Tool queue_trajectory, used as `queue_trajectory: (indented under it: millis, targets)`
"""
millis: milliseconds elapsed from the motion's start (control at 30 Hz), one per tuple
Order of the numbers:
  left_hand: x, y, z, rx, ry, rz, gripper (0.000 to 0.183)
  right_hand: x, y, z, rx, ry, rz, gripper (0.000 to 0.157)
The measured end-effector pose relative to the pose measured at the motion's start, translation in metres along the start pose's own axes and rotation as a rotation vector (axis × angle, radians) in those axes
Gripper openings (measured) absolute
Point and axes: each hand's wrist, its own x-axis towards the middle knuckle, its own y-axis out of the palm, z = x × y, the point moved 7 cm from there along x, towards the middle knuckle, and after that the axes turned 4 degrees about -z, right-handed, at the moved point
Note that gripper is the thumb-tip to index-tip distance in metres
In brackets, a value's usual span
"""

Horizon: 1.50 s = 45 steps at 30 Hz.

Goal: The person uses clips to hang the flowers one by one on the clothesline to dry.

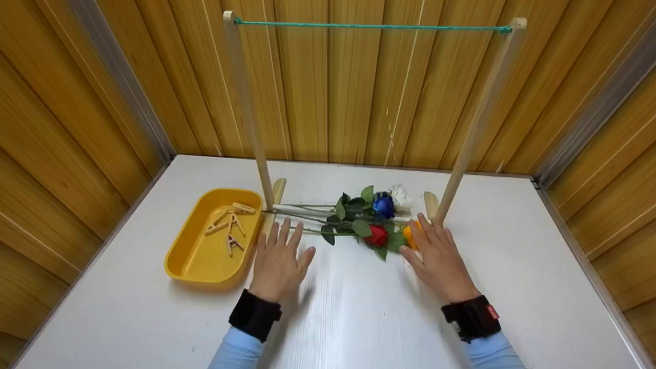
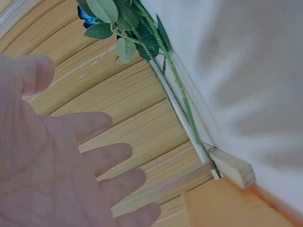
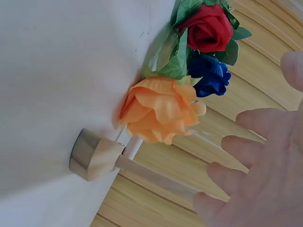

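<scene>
My left hand (image 1: pixel 278 266) is held palm down with fingers spread, between the yellow tray and the flower stems, holding nothing. My right hand (image 1: pixel 439 261), also spread and holding nothing, partly covers the orange-yellow flower (image 3: pixel 158 111) in the head view. Beside that flower lie a red rose (image 1: pixel 376 235), a blue rose (image 1: pixel 383 205) and a white flower (image 1: pixel 401 197), their leafy stems pointing left. Several wooden clothespins (image 1: pixel 233 224) lie in the yellow tray (image 1: pixel 177 259) to the left of my left hand.
A wooden frame stands behind the hands, with a left post (image 1: pixel 249 113), a right post (image 1: pixel 479 123) and a green cord (image 1: pixel 369 25) strung across the top. Its wooden foot (image 3: pixel 97 156) sits near the orange-yellow flower. Wood-patterned walls (image 1: pixel 353 92) surround the white table (image 1: pixel 353 318).
</scene>
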Motion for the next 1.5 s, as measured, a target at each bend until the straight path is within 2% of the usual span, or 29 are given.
queue_trajectory:
  millis: [200, 400, 567, 867, 1067, 1367, 1500]
  targets:
    - [0.008, -0.015, 0.005, 0.017, 0.019, 0.051, 0.063, 0.011, 0.002, 0.009, 0.115, -0.043, 0.026, 0.067]
    - [0.018, -0.039, 0.017, 0.027, 0.015, 0.041, 0.066, 0.021, 0.007, 0.023, 0.297, -0.091, 0.104, 0.063]
    - [0.028, -0.054, 0.024, 0.029, 0.029, 0.043, 0.064, 0.033, 0.007, 0.037, 0.386, -0.127, 0.124, 0.058]
    - [0.040, -0.065, 0.045, 0.011, -0.020, 0.162, 0.053, 0.051, 0.013, 0.064, 0.468, -0.161, 0.125, 0.053]
    - [0.046, -0.065, 0.063, 0.036, -0.026, 0.243, 0.050, 0.058, 0.020, 0.082, 0.545, -0.199, 0.109, 0.046]
    - [0.052, -0.047, 0.096, 0.040, -0.138, 0.415, 0.048, 0.068, 0.031, 0.110, 0.611, -0.307, 0.074, 0.040]
    - [0.051, -0.039, 0.107, 0.061, -0.155, 0.466, 0.040, 0.072, 0.039, 0.122, 0.660, -0.324, 0.083, 0.038]
